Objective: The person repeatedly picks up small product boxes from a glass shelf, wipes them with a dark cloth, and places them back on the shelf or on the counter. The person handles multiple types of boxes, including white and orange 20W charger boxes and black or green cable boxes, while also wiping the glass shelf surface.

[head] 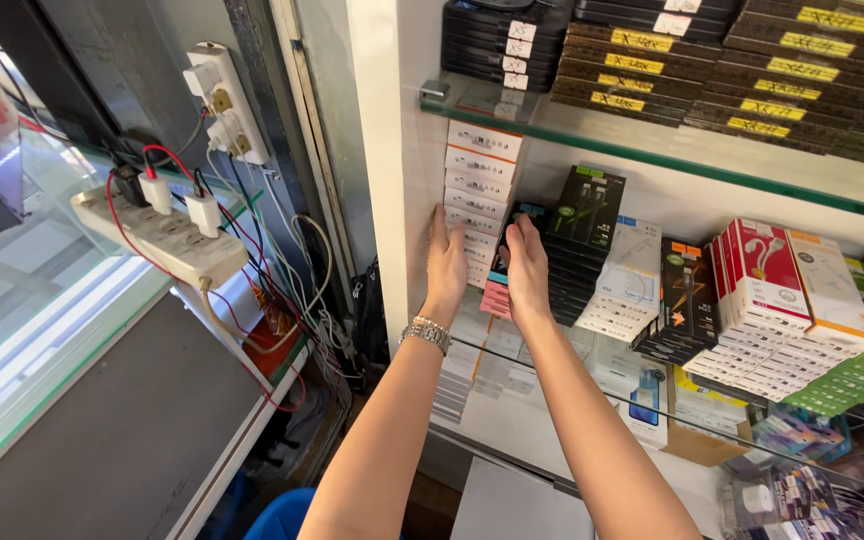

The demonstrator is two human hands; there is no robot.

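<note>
White boxes [479,185] stood in a tall, narrow stack at the far left of the middle glass shelf [712,165], hard against the white cabinet upright [392,150], with the stack's top just under the shelf above. The left hand [445,262], bearing a metal wristband [425,333], lay flat with fingers extended against the lower front of that stack — pressing, not clasping. The right hand [526,268] was cupped just beside it, fingers around a small dark box [524,212] at the top of a short pile of pink packets [496,298]; whether it truly gripped the box or merely steadied it could not be told from this view. The main hazard was judged to be a topple: the white column was tall and slim, and uneven pressure low down could have tilted its upper boxes forward off the shelf. A second risk lay to the right, where a leaning stack of black boxes [582,225] rested close beside the right hand — a sideways nudge could have set it sliding into the white packets [624,280] next to it. The glass shelf edge offered no lip to stop anything that slipped. Both forearms reached across the lower shelf, so a hasty withdrawal could have brushed the goods below.
</note>
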